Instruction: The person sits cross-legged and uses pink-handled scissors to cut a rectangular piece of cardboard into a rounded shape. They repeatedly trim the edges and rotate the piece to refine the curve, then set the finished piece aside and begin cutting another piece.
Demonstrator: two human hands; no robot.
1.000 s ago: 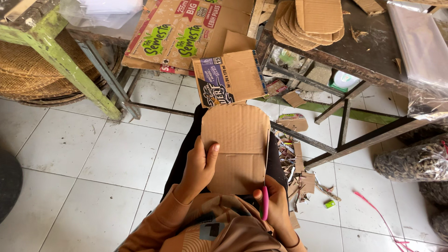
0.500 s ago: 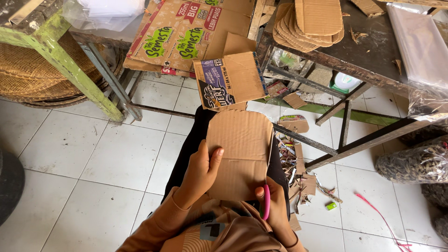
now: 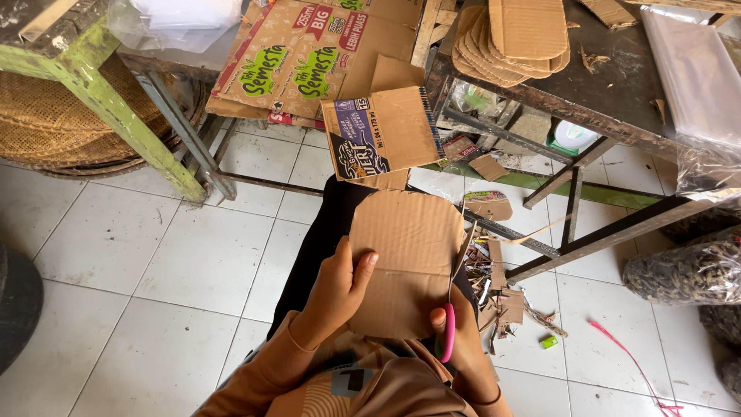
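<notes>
My left hand (image 3: 337, 292) grips the left edge of a brown corrugated cardboard piece (image 3: 405, 255) with a rounded top, held over my lap. My right hand (image 3: 463, 344) sits at the piece's lower right, its fingers through the pink handles of a pair of scissors (image 3: 449, 328). The blades run up along the cardboard's right edge. A thin strip of cardboard hangs off that right edge near the blades.
A stack of similar cut cardboard shapes (image 3: 513, 38) lies on a dark metal-framed table (image 3: 617, 93) at the upper right. Flattened printed cartons (image 3: 309, 62) lean ahead of my knees. Cardboard scraps (image 3: 502, 297) litter the white tile floor to the right. Woven trays (image 3: 46, 131) sit at the left.
The cardboard piece has shifted slightly lower and to the right. The scissors have advanced up its right edge.
</notes>
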